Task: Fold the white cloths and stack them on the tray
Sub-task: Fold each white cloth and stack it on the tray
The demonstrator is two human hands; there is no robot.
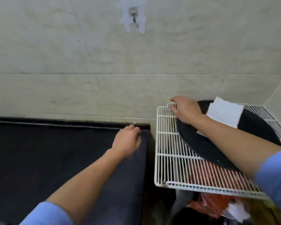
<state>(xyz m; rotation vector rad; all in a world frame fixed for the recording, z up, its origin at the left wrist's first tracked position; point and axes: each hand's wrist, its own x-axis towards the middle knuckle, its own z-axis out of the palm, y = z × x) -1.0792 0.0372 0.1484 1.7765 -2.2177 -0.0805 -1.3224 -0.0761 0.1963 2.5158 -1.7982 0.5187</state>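
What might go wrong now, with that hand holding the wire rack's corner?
If the right hand shifts the wire rack, the black tray could slide and spill the folded white cloth. The rack seems perched over clutter, so it may tip.

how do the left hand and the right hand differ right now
The left hand lies on the dark table, fingers curled near its far right corner. The right hand grips the far left corner of the white wire rack. The right hand reaches farther, beside the black tray with the folded white cloth; the left hand is away from both. Both arms show blue sleeves pushed back.
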